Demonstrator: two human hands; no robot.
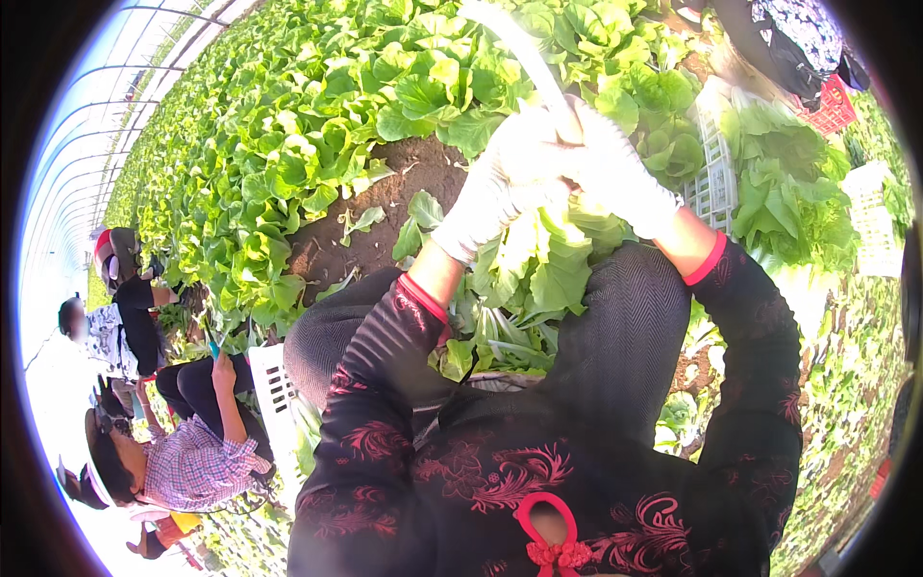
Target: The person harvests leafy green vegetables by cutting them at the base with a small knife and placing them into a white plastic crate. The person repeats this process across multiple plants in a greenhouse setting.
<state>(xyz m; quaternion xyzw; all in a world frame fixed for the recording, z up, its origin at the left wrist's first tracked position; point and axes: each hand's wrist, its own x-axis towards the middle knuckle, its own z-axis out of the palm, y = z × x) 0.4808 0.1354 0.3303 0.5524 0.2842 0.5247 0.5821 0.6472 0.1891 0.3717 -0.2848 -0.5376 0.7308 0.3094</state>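
Note:
My left hand, in a white glove, is raised over my knees close to my right hand, gloved the same way. Between and below them hangs a bunch of leafy green vegetable. A pale, blurred long object rises from between the hands; glare hides what it is and which hand grips it. The fingers are overexposed, so their exact hold does not show. Between my thighs lie more cut greens. Bare soil with a few loose leaves shows just beyond my left hand.
Dense rows of leafy greens grow ahead. At the right, a white plastic crate stands beside piled greens, with a red crate beyond. Another white crate is at my left, near a person in a checked shirt.

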